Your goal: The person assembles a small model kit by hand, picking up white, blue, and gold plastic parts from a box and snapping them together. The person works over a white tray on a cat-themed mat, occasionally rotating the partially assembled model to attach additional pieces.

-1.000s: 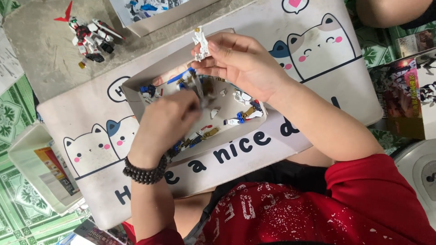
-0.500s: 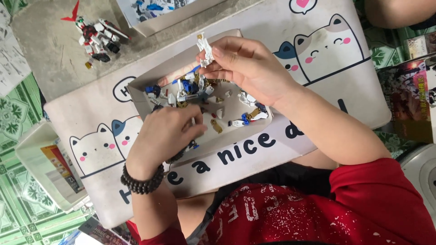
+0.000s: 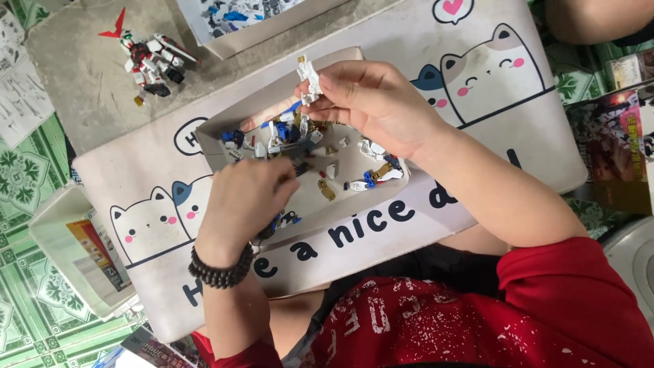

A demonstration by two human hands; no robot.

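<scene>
Head view, looking down over a red shirt (image 3: 477, 320): the right hand (image 3: 378, 105) is raised just above the far edge of a shallow cardboard tray (image 3: 225, 126). Its thumb and fingertips are pinched narrowly on a small white model piece (image 3: 308, 78), which stands upright out of the grip. The lower end of the piece is hidden behind the fingers.

The left hand (image 3: 245, 201), with a dark bead bracelet (image 3: 218, 269) at the wrist, reaches knuckles-up into the tray. Its fingertips are bent down among the loose plastic parts (image 3: 371, 178) – blue, white and gold bits, too small to tell apart. The back of the hand covers whatever is under it, so I cannot tell whether the fingers have closed on a part or only touch the pile.

The tray lies on a pale mat printed with cartoon cats (image 3: 477, 75). Beyond the mat, on grey floor, lies a built red-and-white robot figure (image 3: 150, 58). A second box of parts (image 3: 238, 20) is cut off by the top edge, and a printed sheet (image 3: 24, 95) by the left. At the top right corner another person's arm (image 3: 586, 20) shows only in part – no hand is visible.
</scene>
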